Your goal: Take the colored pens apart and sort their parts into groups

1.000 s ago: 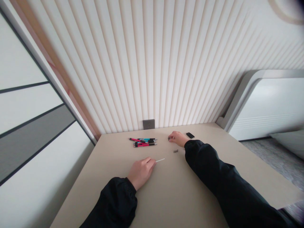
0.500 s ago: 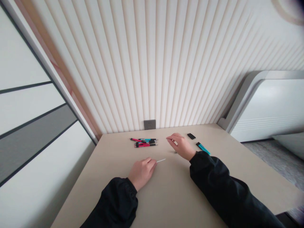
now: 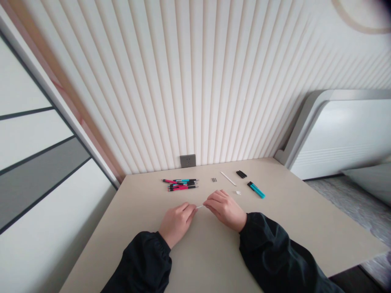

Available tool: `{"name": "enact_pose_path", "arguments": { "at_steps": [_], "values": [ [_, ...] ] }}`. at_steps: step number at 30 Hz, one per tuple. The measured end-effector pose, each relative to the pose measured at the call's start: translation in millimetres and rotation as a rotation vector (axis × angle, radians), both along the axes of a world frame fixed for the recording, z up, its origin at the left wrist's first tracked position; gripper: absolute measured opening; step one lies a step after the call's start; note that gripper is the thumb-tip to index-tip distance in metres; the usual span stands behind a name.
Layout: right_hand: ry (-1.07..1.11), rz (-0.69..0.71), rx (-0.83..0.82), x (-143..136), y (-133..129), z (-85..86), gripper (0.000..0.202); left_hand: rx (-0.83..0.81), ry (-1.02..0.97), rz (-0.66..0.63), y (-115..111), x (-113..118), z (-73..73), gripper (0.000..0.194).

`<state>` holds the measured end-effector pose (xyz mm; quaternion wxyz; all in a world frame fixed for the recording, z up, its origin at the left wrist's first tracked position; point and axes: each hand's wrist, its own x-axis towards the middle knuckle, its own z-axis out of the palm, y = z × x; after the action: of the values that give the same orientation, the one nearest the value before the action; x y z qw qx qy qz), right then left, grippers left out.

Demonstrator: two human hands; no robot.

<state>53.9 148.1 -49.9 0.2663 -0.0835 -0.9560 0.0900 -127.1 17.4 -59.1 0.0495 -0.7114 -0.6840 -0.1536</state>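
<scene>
A wide beige bench [image 3: 214,252] stands against a ribbed white wall [image 3: 195,81], with a grey socket plate [image 3: 187,160] set low in the wall at the bench's far edge. Both arms in black sleeves reach onto the bench. The left hand [image 3: 176,222] lies knuckles up with its fingers curled in, pinching one end of a thin white rod [image 3: 199,207]; the right hand [image 3: 225,208] is likewise closed narrow, fingertips meeting the rod's other end, so the rod spans the small gap between the two hands just above the bench near its middle. Beyond the left hand lies a loose heap of pens [image 3: 181,184], pink, teal and black, touching one another. To the right, well apart from the heap, a teal pen barrel [image 3: 256,189] lies near two black pen pieces [image 3: 241,174]. Between them and the heap lies a second white rod [image 3: 228,178], a pair of small dark springs or tips [image 3: 214,179] too small to tell, and a tiny white bit [image 3: 238,192] just beside the right hand. No container shows on the bench
</scene>
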Motion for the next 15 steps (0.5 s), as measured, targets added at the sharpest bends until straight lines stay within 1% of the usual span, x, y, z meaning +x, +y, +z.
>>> {"name": "enact_pose_path", "arguments": {
  "at_steps": [3, 5, 7, 10, 12, 13, 15],
  "values": [
    [0.015, -0.032, -0.009, 5, 11, 0.7, 0.025, 0.021, -0.007, 0.037, 1, -1, -1.0, 0.031],
    [0.064, -0.114, -0.049, 13, 24, -1.0, 0.025, 0.036, -0.02, 0.068, 1, -1, -0.8, 0.031],
    [0.137, -0.261, -0.107, 23, 42, -5.5, 0.027, 0.046, -0.035, 0.086, 1, -2, -0.4, 0.031],
    [0.182, -0.585, -0.17, 38, 70, -17.0, 0.029, 0.046, -0.043, 0.062, 0, -2, -0.5, 0.031],
    [0.105, -0.781, -0.187, 45, 85, -25.1, 0.028, 0.039, -0.035, 0.038, 0, -1, -1.0, 0.031],
    [0.049, -0.852, -0.194, 47, 90, -28.5, 0.027, 0.035, -0.029, 0.029, 0, -1, -1.2, 0.031],
    [-0.044, -0.936, -0.205, 47, 96, -33.8, 0.026, 0.027, -0.022, 0.021, -1, 0, -1.4, 0.032]
  ]
}}
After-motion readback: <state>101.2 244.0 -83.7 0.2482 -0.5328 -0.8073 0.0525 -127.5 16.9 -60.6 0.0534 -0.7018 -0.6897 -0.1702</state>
